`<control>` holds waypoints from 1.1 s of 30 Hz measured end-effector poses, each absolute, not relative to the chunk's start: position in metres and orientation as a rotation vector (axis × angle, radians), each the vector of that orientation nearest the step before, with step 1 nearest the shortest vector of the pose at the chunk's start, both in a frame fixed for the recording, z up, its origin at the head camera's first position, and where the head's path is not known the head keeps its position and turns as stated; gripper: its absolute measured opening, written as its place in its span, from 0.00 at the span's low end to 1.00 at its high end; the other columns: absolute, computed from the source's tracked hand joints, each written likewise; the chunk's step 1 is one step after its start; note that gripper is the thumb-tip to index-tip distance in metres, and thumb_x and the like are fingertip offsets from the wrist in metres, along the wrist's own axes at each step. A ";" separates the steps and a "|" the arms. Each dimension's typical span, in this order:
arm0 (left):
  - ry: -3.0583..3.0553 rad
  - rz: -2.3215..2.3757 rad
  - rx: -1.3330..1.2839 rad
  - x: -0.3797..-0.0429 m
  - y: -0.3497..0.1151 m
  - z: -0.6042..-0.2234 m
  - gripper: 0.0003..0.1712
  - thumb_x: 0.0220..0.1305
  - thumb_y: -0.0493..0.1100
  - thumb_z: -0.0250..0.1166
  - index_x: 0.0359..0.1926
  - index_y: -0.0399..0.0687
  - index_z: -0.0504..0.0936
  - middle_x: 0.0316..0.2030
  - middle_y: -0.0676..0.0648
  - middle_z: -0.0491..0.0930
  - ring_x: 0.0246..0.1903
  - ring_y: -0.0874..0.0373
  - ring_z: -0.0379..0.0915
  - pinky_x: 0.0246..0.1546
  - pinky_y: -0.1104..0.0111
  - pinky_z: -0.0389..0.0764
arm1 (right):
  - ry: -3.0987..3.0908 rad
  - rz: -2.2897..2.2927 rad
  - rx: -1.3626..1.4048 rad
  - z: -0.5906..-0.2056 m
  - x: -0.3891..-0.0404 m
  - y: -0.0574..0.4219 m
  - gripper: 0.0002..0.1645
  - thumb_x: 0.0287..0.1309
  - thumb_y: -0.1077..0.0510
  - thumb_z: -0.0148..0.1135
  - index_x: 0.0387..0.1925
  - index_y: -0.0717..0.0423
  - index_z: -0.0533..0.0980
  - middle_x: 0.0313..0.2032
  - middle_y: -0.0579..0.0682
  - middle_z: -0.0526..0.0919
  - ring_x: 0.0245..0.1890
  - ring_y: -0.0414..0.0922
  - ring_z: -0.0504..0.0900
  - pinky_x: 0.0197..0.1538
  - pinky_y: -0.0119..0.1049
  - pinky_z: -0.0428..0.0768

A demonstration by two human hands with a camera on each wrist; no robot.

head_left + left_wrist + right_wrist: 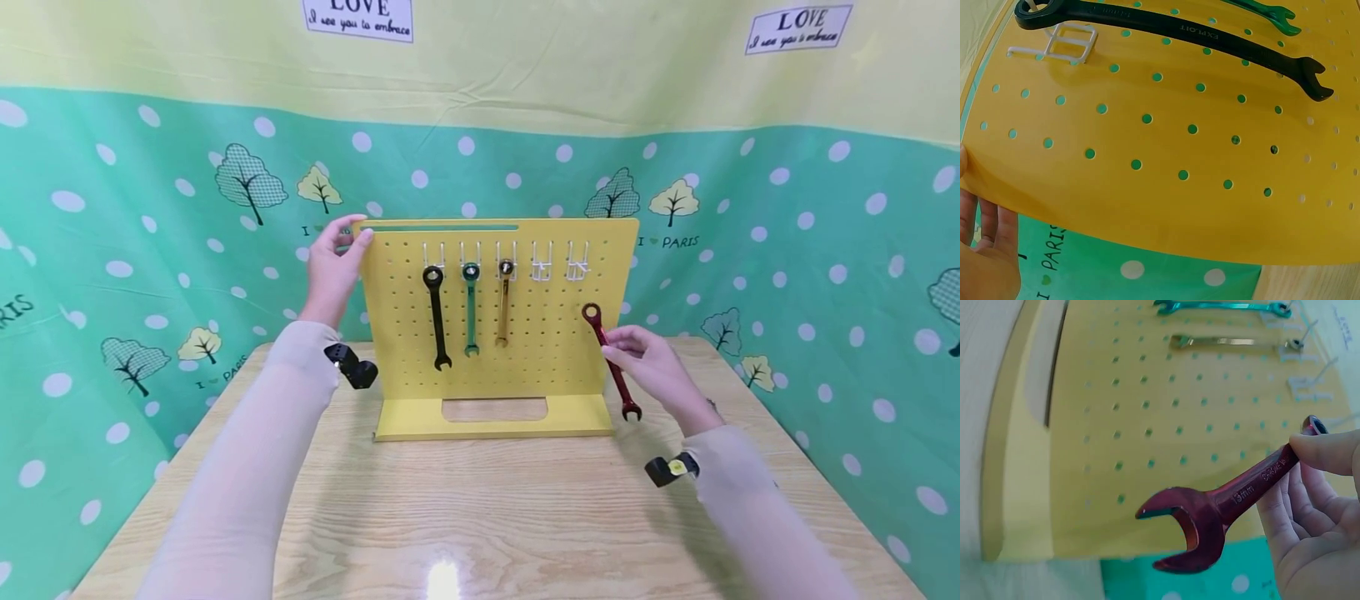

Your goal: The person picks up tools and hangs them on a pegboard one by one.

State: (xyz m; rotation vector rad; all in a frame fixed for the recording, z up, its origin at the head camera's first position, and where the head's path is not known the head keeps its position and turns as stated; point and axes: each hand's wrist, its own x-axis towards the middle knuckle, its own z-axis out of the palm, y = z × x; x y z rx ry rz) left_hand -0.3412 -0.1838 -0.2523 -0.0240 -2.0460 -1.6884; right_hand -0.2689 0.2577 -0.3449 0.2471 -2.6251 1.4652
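A yellow pegboard (551, 333) stands upright on its own base. My left hand (330, 271) pinches its upper left edge, thumb in front and fingers behind. In my right hand (648, 367) is a dark red combination wrench (619, 383), pinched at the shaft between thumb and fingers. Its ring end points up and its open end, marked 13mm in the right wrist view, hangs down, in front of the board's right edge. From white hooks on the board hang a black wrench (438, 321), a green wrench (471, 317) and a gold wrench (504, 308).
Two white hooks (541, 271) at the right of the row carry nothing. The board's base (495, 428) rests on a wood-grain table (480, 517). Behind and at both sides hangs a green and yellow patterned cloth (465, 183).
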 end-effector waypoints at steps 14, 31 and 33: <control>-2.043 -1.690 -0.023 -0.342 -0.184 -0.253 0.22 0.69 0.57 0.63 0.61 0.63 0.79 0.50 0.50 0.75 0.45 0.57 0.73 0.43 0.66 0.78 | -2.367 1.702 0.439 -0.319 -0.280 0.207 0.21 0.68 0.55 0.65 0.55 0.64 0.74 0.47 0.58 0.81 0.45 0.45 0.81 0.50 0.29 0.80; -2.040 -1.703 -0.013 -0.343 -0.185 -0.253 0.22 0.69 0.56 0.63 0.61 0.63 0.79 0.50 0.49 0.75 0.45 0.57 0.74 0.44 0.64 0.78 | -2.311 1.772 0.410 -0.319 -0.295 0.180 0.23 0.66 0.51 0.66 0.55 0.60 0.75 0.48 0.56 0.82 0.48 0.48 0.81 0.53 0.34 0.81; -2.036 -1.707 -0.012 -0.343 -0.185 -0.253 0.21 0.69 0.56 0.63 0.61 0.64 0.79 0.50 0.49 0.75 0.45 0.57 0.74 0.44 0.64 0.78 | -2.306 1.795 0.405 -0.321 -0.297 0.180 0.23 0.66 0.52 0.66 0.55 0.61 0.75 0.48 0.56 0.82 0.47 0.47 0.82 0.52 0.34 0.81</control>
